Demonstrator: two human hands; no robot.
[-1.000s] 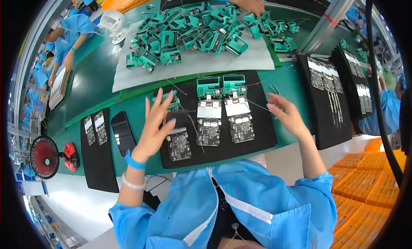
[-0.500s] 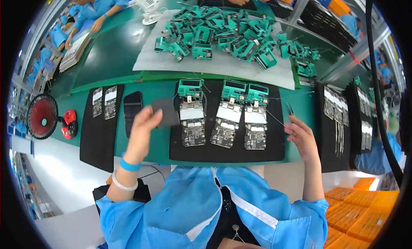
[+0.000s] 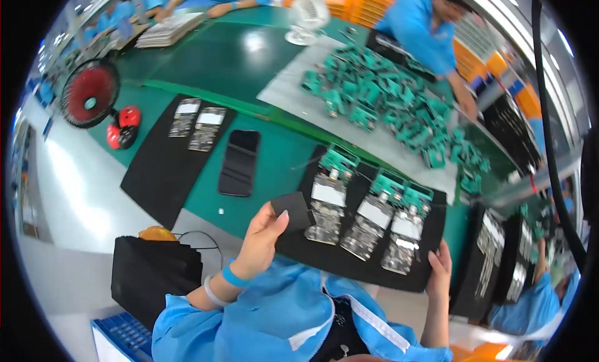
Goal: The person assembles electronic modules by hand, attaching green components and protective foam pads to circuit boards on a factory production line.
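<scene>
My left hand [image 3: 262, 243] is closed on a thin black square pad [image 3: 291, 212], thumb on top. The pad overlaps the left side of a black mat [image 3: 324, 256]. Three circuit boards lie on that mat: a left board [image 3: 326, 203], a middle board [image 3: 368, 225] and a right board [image 3: 402, 240]. Each has a white panel and a green plastic housing [image 3: 340, 159] at its far end. My right hand [image 3: 438, 268] grips the mat's right edge, thumb over the top; its other fingers are partly hidden.
A dark phone [image 3: 239, 162] lies left of the mat. Farther left are another black mat [image 3: 165, 168] with two boards, a round fan [image 3: 90, 94] and a red-and-black object [image 3: 125, 126]. Many green housings [image 3: 374, 91] cover a pale sheet. A co-worker [image 3: 418, 28] sits beyond it.
The view has turned and shifted. My left hand still holds the black pad, now by the mat's left side. My right hand has come to the mat's right edge; the tweezers near it no longer show.
</scene>
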